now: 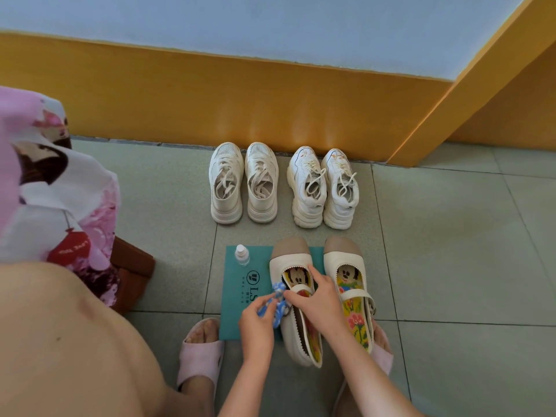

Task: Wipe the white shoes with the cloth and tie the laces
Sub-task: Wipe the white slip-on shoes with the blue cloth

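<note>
While the left hand [257, 326] bunches a blue-and-white cloth [279, 288], its grip closed around the fabric, the cloth is pressed against the left rim of the left strap shoe [290, 260]. That shoe, cream with a tan toe cap and a patterned insole, lies partly on a teal mat [237, 311] in the near centre of the tiled floor [451, 236]. The right hand [314, 299] steadies it, with the grip narrow at the shoe's opening: thumb at the left rim just beside the cloth, fingers reaching across the insole. The right strap shoe [344, 260] stands just beside it on the right, its strap fastened across the opening and its toe pointing far.

A small clear bottle [242, 254] with a white cap stands upright on the far left corner of the mat. Two pairs of white sneakers stand farther away, toes toward the orange wall [210, 94]: the left pair [227, 188] and the chunky-soled right pair [308, 191], both with laces lying loose over the tongues. Pink slippers [200, 353] on the person's feet sit at either near side of the mat.
</note>
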